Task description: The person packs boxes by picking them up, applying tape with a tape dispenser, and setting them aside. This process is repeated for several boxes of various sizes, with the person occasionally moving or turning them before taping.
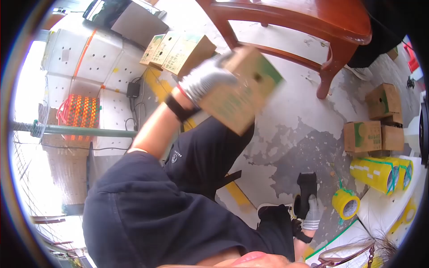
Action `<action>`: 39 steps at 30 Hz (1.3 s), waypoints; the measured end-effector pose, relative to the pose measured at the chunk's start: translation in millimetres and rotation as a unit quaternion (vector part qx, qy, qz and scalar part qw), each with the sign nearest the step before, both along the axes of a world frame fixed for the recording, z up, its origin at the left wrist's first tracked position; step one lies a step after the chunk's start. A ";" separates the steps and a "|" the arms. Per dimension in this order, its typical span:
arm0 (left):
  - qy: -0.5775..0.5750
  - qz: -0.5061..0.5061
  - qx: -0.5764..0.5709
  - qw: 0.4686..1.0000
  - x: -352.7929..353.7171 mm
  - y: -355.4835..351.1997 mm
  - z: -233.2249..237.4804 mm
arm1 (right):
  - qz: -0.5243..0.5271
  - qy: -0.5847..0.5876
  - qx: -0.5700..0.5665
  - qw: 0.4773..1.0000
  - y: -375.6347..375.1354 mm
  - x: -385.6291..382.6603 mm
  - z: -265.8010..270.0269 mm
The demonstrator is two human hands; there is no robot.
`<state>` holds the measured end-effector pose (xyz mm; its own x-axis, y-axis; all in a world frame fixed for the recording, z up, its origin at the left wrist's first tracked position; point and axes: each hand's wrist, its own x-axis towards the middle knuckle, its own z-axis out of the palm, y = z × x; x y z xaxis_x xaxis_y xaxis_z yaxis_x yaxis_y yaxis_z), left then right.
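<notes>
My left hand (207, 81), in a grey-and-white glove, grips a small cardboard box (239, 100) with green print and a round hole. The box is tilted above my knee and slightly blurred. Low on the right, my right hand (313, 211), gloved too, is closed around a black tape dispenser (305, 187). Part of that dispenser is hidden by the hand and my leg. A yellow roll of tape (343, 203) lies just right of this hand.
Several similar boxes (181, 53) stand beyond my left hand, and more boxes (375, 134) sit at the right. Bundled yellow tape rolls (377, 173) lie below those. A red-brown wooden chair (308, 18) stands ahead, with another person's dark-clothed leg (380, 35) beside it.
</notes>
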<state>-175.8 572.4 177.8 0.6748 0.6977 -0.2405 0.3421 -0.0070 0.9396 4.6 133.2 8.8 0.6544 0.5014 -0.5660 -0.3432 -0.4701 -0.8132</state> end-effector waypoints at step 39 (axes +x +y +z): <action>0.033 -0.253 -0.416 0.873 206.5 -174.3 -207.9 | -0.202 0.036 0.181 0.962 -82.9 0.2 11.1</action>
<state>30.6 398.0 -30.1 0.8109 -0.1200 -0.5727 0.5470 0.5029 0.6692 4.8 50.4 19.9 0.8026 0.3877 -0.4532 -0.5000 0.0231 -0.8657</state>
